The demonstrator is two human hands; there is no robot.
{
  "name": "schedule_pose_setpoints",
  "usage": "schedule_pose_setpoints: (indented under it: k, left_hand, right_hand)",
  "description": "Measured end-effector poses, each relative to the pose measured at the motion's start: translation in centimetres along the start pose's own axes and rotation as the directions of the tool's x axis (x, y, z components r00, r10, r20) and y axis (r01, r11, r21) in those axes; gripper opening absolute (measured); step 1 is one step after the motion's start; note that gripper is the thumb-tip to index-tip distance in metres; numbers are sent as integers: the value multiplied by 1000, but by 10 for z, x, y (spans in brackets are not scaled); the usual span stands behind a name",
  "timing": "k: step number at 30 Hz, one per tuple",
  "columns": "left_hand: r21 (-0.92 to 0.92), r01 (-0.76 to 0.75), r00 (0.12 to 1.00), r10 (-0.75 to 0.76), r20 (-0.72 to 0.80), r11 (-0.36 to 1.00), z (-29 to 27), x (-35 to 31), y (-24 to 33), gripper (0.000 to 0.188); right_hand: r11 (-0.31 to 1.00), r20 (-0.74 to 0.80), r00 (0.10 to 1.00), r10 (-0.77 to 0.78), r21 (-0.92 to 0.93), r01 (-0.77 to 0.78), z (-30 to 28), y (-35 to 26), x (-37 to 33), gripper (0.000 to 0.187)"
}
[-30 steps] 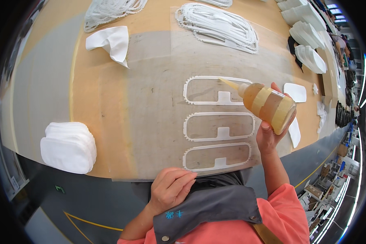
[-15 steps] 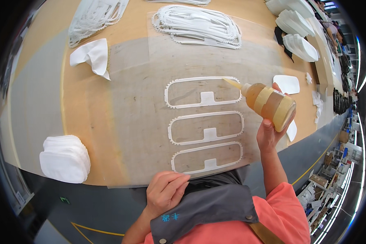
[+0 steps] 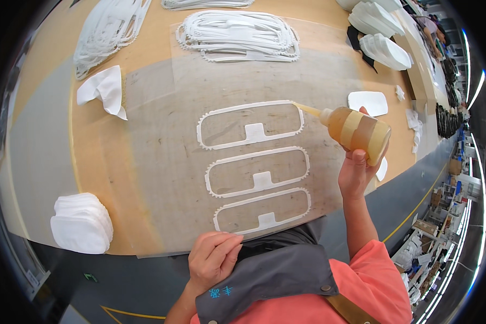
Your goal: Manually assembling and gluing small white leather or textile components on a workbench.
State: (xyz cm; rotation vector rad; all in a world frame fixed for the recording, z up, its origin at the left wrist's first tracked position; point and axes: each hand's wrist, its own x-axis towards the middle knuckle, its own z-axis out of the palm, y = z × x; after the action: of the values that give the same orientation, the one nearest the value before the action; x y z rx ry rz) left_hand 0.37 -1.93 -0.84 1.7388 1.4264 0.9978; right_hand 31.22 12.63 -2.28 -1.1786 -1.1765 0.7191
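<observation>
My right hand (image 3: 356,171) is wrapped round a squeeze bottle (image 3: 356,132) of amber liquid with pale tape bands. The bottle is tilted, and its thin yellowish nozzle (image 3: 306,109) points left, the tip at the upper right corner of the farthest white frame piece (image 3: 255,133). Whether the tip touches it I cannot tell. A middle frame piece (image 3: 262,180) and a nearest frame piece (image 3: 266,219) lie below it in a column, each a rounded loop with a notched edge and a tab. By the table's front edge, my left hand (image 3: 213,258) is closed, fingers curled, nothing visible in it.
A pile of similar white frames (image 3: 240,33) lies at the back, with another bundle (image 3: 110,35) to its left. White pads (image 3: 82,224) are stacked at the near left, below a crumpled white cloth (image 3: 103,92). White cup-shaped stacks (image 3: 386,51) and a flat white pad (image 3: 368,103) lie right.
The view has shifted, so the table's contents appear farther left. Against the farthest frame piece, the nozzle tip has moved slightly right along its upper edge. My left hand stays closed near the table edge.
</observation>
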Motion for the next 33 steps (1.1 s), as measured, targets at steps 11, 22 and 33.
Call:
schedule_pose_setpoints:
  k: [11, 22, 33]
  left_hand:
    - [-2, -36, 999, 36, 5, 999, 1, 3, 5, 25]
    - [29, -74, 997, 73, 4, 997, 4, -2, 6, 23]
    - [57, -95, 995, 94, 13, 994, 6, -7, 9, 24]
  right_hand:
    - [999, -42, 998, 44, 7, -44, -16, -2, -13, 92]
    - [998, -64, 996, 63, 5, -63, -29, -6, -31, 95]
    - [981, -57, 986, 156, 122, -148, -24, -17, -43, 97]
